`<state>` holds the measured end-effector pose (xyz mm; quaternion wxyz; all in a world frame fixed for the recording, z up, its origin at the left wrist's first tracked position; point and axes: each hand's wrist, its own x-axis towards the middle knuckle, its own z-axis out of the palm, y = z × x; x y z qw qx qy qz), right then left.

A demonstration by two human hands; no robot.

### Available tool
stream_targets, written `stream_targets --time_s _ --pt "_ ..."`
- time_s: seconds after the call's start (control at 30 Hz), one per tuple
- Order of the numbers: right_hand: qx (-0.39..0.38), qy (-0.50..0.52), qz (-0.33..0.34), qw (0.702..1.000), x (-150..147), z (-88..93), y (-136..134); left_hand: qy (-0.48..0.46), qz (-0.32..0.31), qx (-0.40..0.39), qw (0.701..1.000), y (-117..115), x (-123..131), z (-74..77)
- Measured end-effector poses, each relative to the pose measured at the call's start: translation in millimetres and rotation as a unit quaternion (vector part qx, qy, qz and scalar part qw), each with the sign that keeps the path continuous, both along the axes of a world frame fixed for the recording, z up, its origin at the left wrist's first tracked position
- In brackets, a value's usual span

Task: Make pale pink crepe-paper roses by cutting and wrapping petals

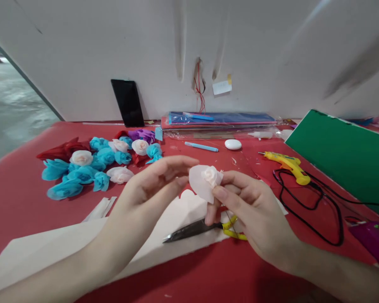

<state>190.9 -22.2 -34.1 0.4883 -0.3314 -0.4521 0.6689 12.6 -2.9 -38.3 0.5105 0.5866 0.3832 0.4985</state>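
Between thumb and fingers, my right hand (255, 210) pinches a small pale pink paper flower (211, 176), a rolled bud with one wide petal spreading to the left. A thin wire stem seems to run down below it. My left hand (148, 193) is beside the petal, fingers curved and thumb apart from them. Its thumb tip is close to the petal's edge; whether they touch I cannot tell. Under both hands are scissors (192, 230) with yellow handles, lying on a sheet of pale paper (60, 242). My right hand partly hides the handles.
Blue, pink, red and purple paper flowers (82, 174) are heaped at left. A dark phone (128, 103) leans on the wall. A yellow glue gun (286, 164) with a looped black cord (337, 214) and a green board (344, 155) are at right. A blue pen (201, 146) lies behind.
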Motion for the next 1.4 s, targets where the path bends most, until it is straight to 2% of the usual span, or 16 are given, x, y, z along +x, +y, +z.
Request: stream_targets --time_s 0.1,0.17,0.23,0.3,0.37,0.47,0.57,0.8,0.97,1.2,1.4 --pt "-0.034 0.031 0.034 0.998 0.8 2.9 -1.6 0.008 0.039 0.072 0.997 0.5 -7.5 6.0" --pt "-0.062 0.034 0.066 0.995 1.8 6.7 -2.5 0.069 0.062 0.175 0.980 2.9 -15.6 12.9" --pt "-0.101 0.019 0.100 0.990 2.4 10.2 -3.0 0.166 0.044 0.316 0.933 6.6 -23.9 20.1" --pt "-0.134 0.001 0.127 0.983 2.6 11.7 -3.1 0.241 0.005 0.386 0.890 10.0 -29.7 25.7" --pt "-0.158 -0.010 0.148 0.976 2.5 10.9 -3.0 0.286 -0.032 0.418 0.862 12.0 -32.0 28.8" --pt "-0.169 -0.027 0.177 0.969 1.7 8.3 -2.7 0.326 -0.078 0.446 0.830 11.4 -30.5 29.9" --pt "-0.167 -0.042 0.189 0.967 0.9 7.9 -2.8 0.338 -0.097 0.461 0.815 9.5 -28.5 29.9" --pt "-0.186 -0.053 0.194 0.962 1.7 10.5 -5.8 0.360 -0.115 0.488 0.787 8.4 -31.1 30.7" --pt "-0.186 -0.051 0.202 0.960 2.0 8.7 -7.4 0.366 -0.106 0.505 0.775 8.1 -30.8 29.9" --pt "-0.189 -0.048 0.221 0.956 4.4 7.9 -10.3 0.402 -0.137 0.518 0.743 10.3 -38.3 26.0" --pt "-0.217 -0.030 0.219 0.951 2.7 8.1 -7.6 0.409 -0.135 0.560 0.708 13.4 -42.9 26.8"
